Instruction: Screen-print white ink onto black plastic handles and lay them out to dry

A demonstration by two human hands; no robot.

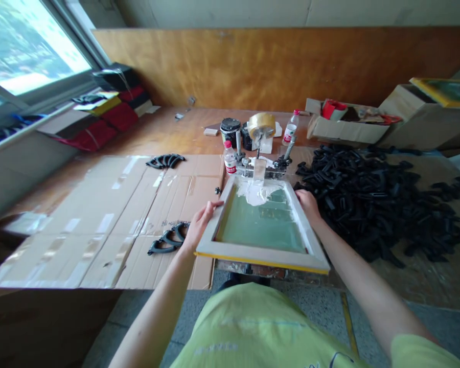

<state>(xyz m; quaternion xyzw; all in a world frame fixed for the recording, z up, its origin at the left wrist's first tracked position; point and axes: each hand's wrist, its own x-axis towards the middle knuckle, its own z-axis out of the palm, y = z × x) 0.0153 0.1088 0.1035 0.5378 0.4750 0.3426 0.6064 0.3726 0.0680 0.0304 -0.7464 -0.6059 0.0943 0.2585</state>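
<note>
A screen printing frame with a green mesh lies in front of me, its far end at a metal clamp stand. White paste is smeared over the far part of the mesh. My left hand is closed on the frame's left side, thumb toward its edge. At the right side, my right hand is closed on the frame, its fingertips partly hidden behind the rim. Several curved black plastic parts lie beside my left hand. A big heap of black plastic parts lies just past my right hand.
Cardboard sheets cover the table on the left, with more black curved parts on them. Behind the stand are a black tub, a tape roll and two bottles, one left, one right. An open carton stands back right.
</note>
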